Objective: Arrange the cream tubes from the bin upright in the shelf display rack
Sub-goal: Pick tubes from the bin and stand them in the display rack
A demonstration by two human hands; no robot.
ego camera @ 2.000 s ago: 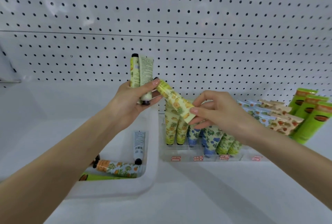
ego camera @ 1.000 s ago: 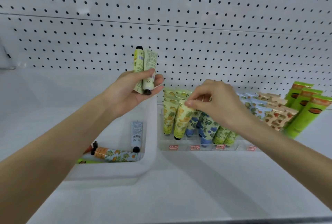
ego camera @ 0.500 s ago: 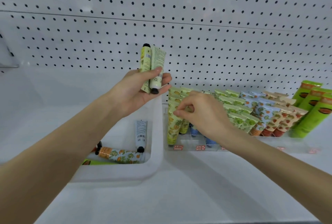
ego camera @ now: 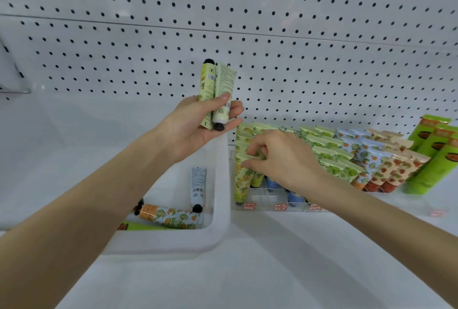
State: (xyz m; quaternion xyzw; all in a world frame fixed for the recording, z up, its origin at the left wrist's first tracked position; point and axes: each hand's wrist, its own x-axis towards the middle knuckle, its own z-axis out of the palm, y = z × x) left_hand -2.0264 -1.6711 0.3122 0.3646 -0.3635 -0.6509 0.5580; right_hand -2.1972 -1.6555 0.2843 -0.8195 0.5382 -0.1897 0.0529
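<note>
Up at eleven o'clock of centre, gripping a pair of cream tubes (ego camera: 218, 95) in the left hand (ego camera: 190, 130): thumb across the front, fingers curled behind, one black cap pointing up, the other cap down by the fingertips. Held clear above the far right corner of the bin (ego camera: 218, 234), touching nothing else.

Now over at four o'clock of that, reaching into the rack (ego camera: 277, 206) with the right hand (ego camera: 285, 160), knuckles up, fingers curled. Pinching the crimped top of a lemon-print tube (ego camera: 241, 180) at the rack's front left slot, cap down, leaning slightly back. More lemon-print tops stacked just behind it at twelve o'clock. Blue tubes (ego camera: 271, 183) peeking out under the wrist.

Off at three o'clock of the right hand, rows of lime-print tubes (ego camera: 342, 167) and strawberry-print tubes (ego camera: 396, 172) standing in the rack, then tall green tubes (ego camera: 433, 160) at the far edge.

Down at eight o'clock of the right hand, inside the bin: a pale grey tube (ego camera: 197, 184) cap-down by the right wall, an orange-print tube (ego camera: 168, 215) lying flat along the near wall, a green tube (ego camera: 141, 227) half hidden under the left forearm. Bin just beside the rack's left end, both on the white shelf (ego camera: 247, 271), pegboard (ego camera: 247, 23) behind at twelve o'clock.
</note>
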